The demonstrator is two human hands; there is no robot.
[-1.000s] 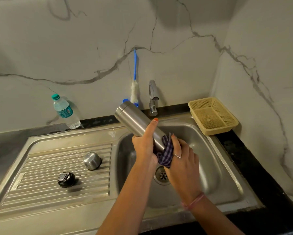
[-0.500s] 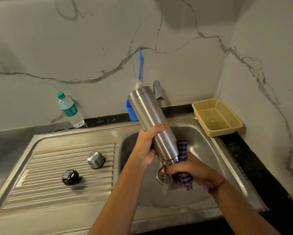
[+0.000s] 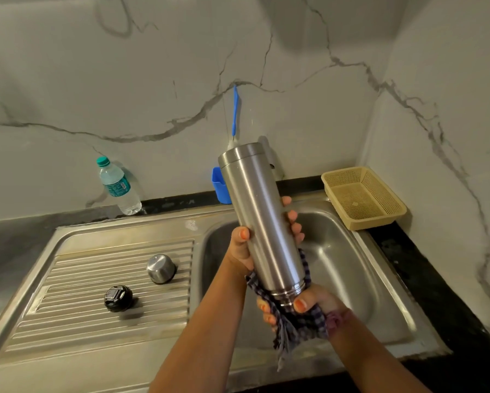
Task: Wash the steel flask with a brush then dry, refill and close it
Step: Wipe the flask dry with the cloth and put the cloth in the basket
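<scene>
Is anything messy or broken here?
Nothing looks broken or spilled. The flask is upside down over the sink, but only because the left hand holds it while the right hand rubs its mouth with a cloth. Its cap and stopper sit on the drainboard.

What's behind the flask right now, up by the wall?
Behind the flask: a blue holder on the counter and a blue brush handle rising above it. The brush head and most of the tap are hidden by the flask body.
</scene>
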